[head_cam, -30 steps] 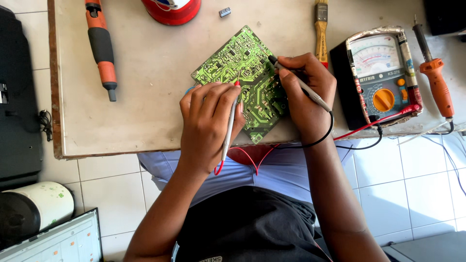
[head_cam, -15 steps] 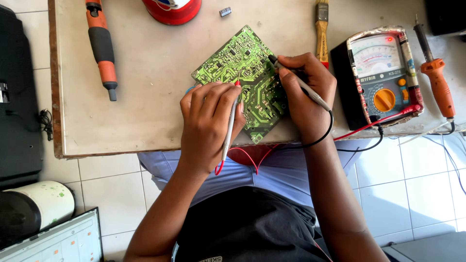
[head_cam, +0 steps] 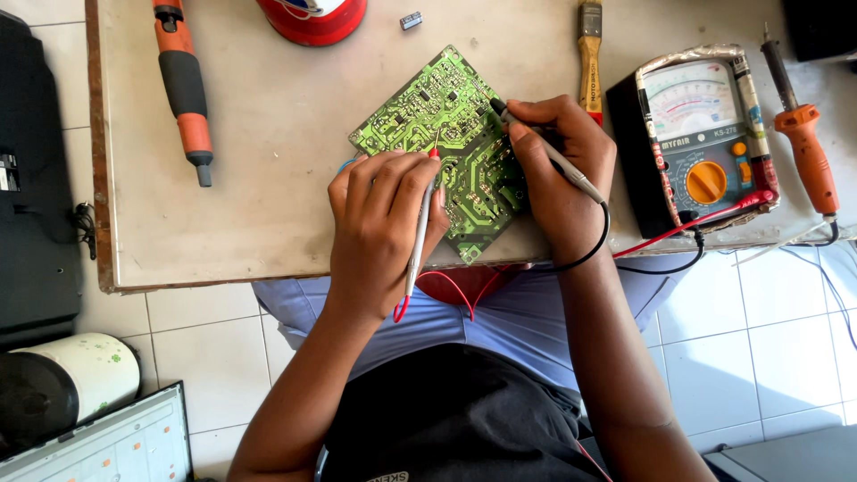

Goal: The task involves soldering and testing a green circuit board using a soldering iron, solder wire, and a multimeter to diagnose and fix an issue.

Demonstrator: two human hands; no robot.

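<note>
A green circuit board (head_cam: 444, 125) lies solder side up on a low beige table (head_cam: 286, 178). My left hand (head_cam: 379, 223) holds a grey probe with a red tip (head_cam: 420, 234), its point resting on the middle of the board. My right hand (head_cam: 558, 174) holds a grey probe with a black tip (head_cam: 544, 150) against the board's right edge. Red and black leads run from the probes to an analog multimeter (head_cam: 701, 134) at the right.
An orange and black screwdriver (head_cam: 185, 85) lies at the left, a red round container (head_cam: 312, 16) at the top, a wooden-handled brush (head_cam: 589, 55) beside the meter, an orange soldering iron (head_cam: 803, 147) far right. A white cylinder (head_cam: 62, 384) sits on the tiled floor.
</note>
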